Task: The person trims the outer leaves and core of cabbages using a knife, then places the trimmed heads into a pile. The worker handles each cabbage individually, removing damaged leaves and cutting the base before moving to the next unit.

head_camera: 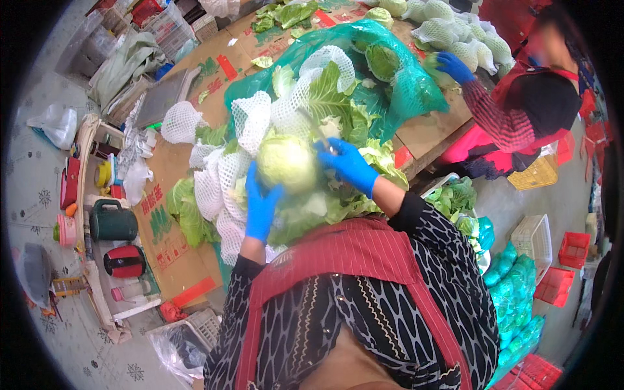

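In a blue glove, my left hand (262, 202) holds a pale green cabbage head (286, 163) from its left and lower side. My right hand (348, 163), also gloved in blue, is closed around a knife (317, 127) just right of the cabbage; the blade is blurred by motion. White foam net sleeves (251, 122) lie left of and beyond the cabbage. Loose outer cabbage leaves (331, 95) are heaped around both hands. Beyond them spreads a green mesh bag (419, 90) with cabbages (382, 62) inside.
Flattened cardboard (170, 214) covers the table. Across it at the right, a co-worker's gloved hand (456, 67) touches a cabbage near several net-wrapped heads (451, 36). A side shelf at left holds a dark green jug (113, 220). Filled green mesh bags (512, 292) stand at lower right.
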A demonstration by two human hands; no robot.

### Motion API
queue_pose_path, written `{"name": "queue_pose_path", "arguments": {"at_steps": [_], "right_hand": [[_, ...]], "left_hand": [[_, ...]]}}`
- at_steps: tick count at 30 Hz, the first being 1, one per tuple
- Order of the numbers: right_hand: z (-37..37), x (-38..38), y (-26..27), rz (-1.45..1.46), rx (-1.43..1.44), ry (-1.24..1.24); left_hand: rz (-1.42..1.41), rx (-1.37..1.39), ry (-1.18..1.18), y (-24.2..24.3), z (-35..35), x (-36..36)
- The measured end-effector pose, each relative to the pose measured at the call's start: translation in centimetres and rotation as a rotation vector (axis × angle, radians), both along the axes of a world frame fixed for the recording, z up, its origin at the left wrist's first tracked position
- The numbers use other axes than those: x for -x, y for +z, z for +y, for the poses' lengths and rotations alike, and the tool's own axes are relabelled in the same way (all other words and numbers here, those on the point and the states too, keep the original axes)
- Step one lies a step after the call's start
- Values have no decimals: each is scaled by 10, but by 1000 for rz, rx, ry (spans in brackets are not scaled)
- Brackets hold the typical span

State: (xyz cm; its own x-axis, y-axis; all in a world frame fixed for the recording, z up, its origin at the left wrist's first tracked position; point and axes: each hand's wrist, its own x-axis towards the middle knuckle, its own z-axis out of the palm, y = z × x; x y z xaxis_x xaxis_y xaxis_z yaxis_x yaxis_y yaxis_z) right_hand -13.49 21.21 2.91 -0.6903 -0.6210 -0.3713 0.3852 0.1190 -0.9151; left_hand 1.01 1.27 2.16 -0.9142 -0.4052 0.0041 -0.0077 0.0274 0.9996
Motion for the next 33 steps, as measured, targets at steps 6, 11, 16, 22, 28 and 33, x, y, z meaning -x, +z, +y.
{"name": "queue_pose_path", "arguments": {"at_steps": [6, 11, 16, 22, 28, 33], "right_hand": [[-24, 21, -19, 244, -64, 44], [-18, -5, 18, 198, 46, 32], [-8, 0, 25, 594, 28, 4], [-17, 17, 15, 848, -194, 146], [-23, 15, 21, 693, -212, 199], [-28, 13, 21, 746, -260, 216]], "left_hand": [[13, 545, 156, -28, 28, 17], [40, -94, -27, 19, -11, 8], [41, -115, -350, 34, -46, 25], [-65, 62, -118, -11, -14, 41], [-101, 417, -90, 12, 5, 33], [-125, 488, -133, 18, -3, 33]]}}
